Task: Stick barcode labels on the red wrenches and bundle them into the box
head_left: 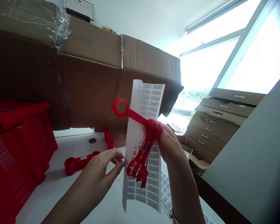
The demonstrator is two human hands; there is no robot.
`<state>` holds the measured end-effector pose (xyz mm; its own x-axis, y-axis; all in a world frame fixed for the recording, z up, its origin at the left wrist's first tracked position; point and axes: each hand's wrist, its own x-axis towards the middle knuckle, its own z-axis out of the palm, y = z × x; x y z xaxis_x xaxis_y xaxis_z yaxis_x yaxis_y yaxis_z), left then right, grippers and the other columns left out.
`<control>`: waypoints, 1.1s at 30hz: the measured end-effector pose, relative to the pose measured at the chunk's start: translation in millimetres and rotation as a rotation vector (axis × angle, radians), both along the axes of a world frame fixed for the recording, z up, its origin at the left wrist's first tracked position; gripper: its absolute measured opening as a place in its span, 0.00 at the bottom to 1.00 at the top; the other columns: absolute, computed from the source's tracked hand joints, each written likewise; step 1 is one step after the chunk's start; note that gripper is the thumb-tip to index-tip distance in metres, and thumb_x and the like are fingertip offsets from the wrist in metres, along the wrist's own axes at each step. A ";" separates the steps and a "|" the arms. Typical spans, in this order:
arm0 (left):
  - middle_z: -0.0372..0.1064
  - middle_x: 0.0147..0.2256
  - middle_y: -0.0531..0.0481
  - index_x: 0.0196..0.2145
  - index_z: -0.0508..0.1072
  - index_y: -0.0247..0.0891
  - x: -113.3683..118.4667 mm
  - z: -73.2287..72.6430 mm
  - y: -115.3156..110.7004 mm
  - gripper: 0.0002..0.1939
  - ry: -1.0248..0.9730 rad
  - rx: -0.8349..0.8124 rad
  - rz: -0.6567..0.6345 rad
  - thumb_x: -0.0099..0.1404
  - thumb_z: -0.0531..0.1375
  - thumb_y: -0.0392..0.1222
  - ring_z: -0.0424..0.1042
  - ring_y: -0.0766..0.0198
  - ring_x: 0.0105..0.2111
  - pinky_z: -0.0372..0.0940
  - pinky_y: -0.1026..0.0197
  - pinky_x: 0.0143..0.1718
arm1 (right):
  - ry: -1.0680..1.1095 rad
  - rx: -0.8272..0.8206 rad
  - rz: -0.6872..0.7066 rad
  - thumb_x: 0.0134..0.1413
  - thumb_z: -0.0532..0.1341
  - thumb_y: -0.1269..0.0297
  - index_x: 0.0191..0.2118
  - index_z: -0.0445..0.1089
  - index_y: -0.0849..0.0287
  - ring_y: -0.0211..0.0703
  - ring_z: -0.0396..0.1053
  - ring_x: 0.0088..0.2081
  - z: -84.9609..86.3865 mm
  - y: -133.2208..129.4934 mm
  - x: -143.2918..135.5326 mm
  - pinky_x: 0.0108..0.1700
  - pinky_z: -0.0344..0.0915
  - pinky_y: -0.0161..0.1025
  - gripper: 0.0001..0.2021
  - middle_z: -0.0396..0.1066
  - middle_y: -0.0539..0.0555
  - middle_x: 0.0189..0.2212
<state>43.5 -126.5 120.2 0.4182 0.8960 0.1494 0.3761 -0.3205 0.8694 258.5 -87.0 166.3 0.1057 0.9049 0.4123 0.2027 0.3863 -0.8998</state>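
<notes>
My right hand (166,140) is closed round a bundle of red ring-ended parts (146,149) and a curved white label sheet (151,183). One red part with a round ring (120,107) sticks out to the upper left; the others hang down in front of the sheet. At the sheet's left edge, my left hand (107,163) has its thumb and forefinger pinched together. Whatever lies between those fingertips is too small to tell. Left of that hand, a red part with a barcode label (80,161) lies on the white table (58,186).
Red stacked pieces (21,149) with labels fill the left side. Large cardboard boxes (91,81) stand behind the table. Another red part (109,139) lies near them. Flat cartons (207,127) are stacked at the right by a window. More label sheets (165,186) lie under my right forearm.
</notes>
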 end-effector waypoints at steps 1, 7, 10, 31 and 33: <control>0.73 0.42 0.54 0.39 0.73 0.47 0.6 1.9 0.4 0.14 -0.030 -0.017 -0.008 0.74 0.51 0.52 0.69 0.58 0.43 0.61 0.57 0.45 | 0.005 0.020 0.004 0.60 0.57 0.55 0.26 0.64 0.56 0.40 0.58 0.29 0.2 -0.4 0.0 0.32 0.57 0.39 0.14 0.62 0.48 0.25; 0.72 0.41 0.55 0.37 0.72 0.45 -0.4 6.3 0.3 0.10 -0.141 -0.107 -0.029 0.70 0.58 0.52 0.70 0.59 0.44 0.61 0.57 0.50 | 0.017 0.023 0.006 0.57 0.58 0.54 0.26 0.65 0.55 0.41 0.57 0.28 3.4 -3.8 -6.0 0.31 0.57 0.39 0.13 0.63 0.48 0.24; 0.73 0.41 0.53 0.38 0.73 0.45 0.8 2.9 3.1 0.11 -0.146 -0.108 -0.008 0.68 0.59 0.54 0.70 0.57 0.47 0.61 0.55 0.51 | 0.040 0.013 0.026 0.57 0.59 0.52 0.28 0.68 0.55 0.41 0.58 0.28 3.3 -3.8 -8.4 0.31 0.58 0.39 0.13 0.64 0.49 0.26; 0.67 0.24 0.57 0.35 0.73 0.46 -22.6 26.4 -26.1 0.20 -0.176 -0.150 0.154 0.67 0.57 0.65 0.68 0.65 0.21 0.64 0.62 0.24 | -0.277 -0.045 -0.055 0.67 0.50 0.62 0.36 0.67 0.55 0.41 0.63 0.27 -4.3 -10.1 -15.8 0.28 0.60 0.39 0.10 0.67 0.49 0.27; 0.66 0.21 0.58 0.34 0.71 0.44 -26.7 28.1 -23.3 0.21 -0.264 -0.190 0.123 0.67 0.58 0.65 0.66 0.67 0.18 0.64 0.64 0.22 | -0.320 -0.075 0.015 0.68 0.51 0.60 0.37 0.68 0.55 0.41 0.64 0.28 -4.8 -18.3 -24.5 0.27 0.59 0.39 0.12 0.68 0.50 0.29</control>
<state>16.8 -149.7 148.3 0.2750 0.9594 0.0634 0.1560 -0.1096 0.9817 233.9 -105.3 161.6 -0.0318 0.9345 0.3544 0.4748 0.3262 -0.8175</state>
